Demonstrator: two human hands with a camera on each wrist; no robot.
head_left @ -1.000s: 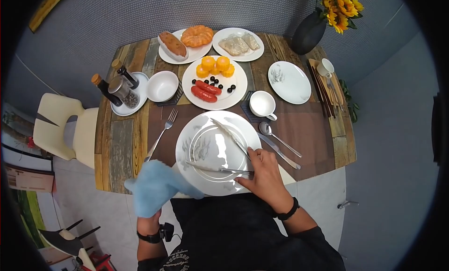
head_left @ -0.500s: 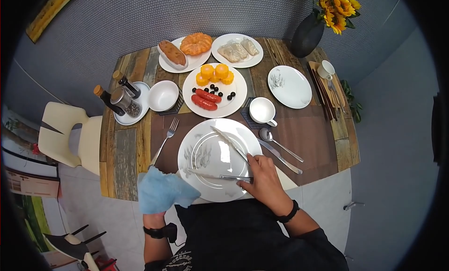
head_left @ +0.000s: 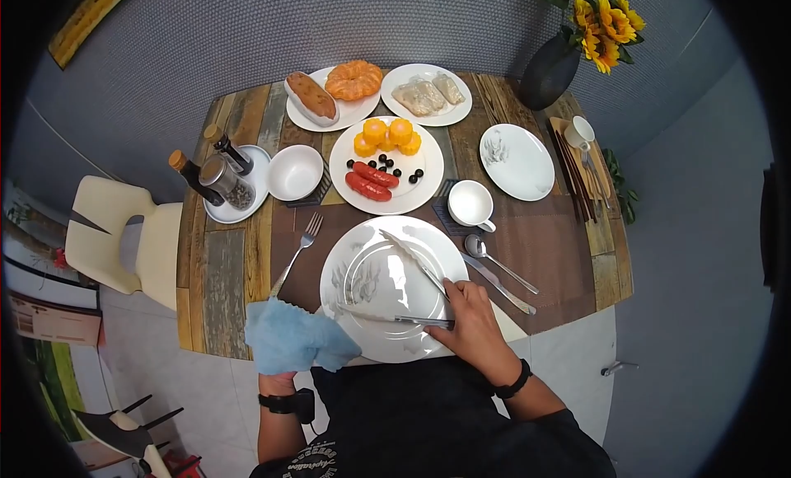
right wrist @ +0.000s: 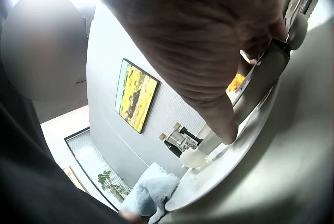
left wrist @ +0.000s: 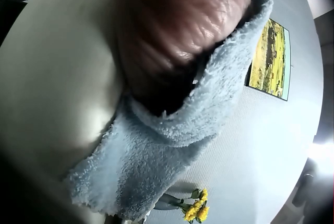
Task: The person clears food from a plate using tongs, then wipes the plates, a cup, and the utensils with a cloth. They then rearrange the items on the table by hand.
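Observation:
In the head view a light blue fuzzy cloth (head_left: 297,334) covers my left hand (left wrist: 180,26) at the lower left of the large white plate (head_left: 350,247). The cloth hides the fingers; in the left wrist view only the heel of the hand shows, with the cloth wrapped around it. My right hand (head_left: 476,325) grips metal tongs (head_left: 424,320) at the plate's right side. Their two arms are spread over the plate and point left and away. In the right wrist view the thumb presses on one tong arm (right wrist: 261,86).
A fork (head_left: 303,247) lies left of the plate, a knife (head_left: 503,288) and spoon (head_left: 503,264) right of it. Beyond stand a white cup (head_left: 471,203), a bowl (head_left: 295,173) and a plate of sausages and corn (head_left: 338,181). Seasoning bottles (head_left: 239,189) stand at left, a vase (head_left: 548,70) at back right.
The cloth over my left hand has spread out and come slightly closer to the plate. The right hand keeps its grip on the tongs. The whole head view has shifted a little.

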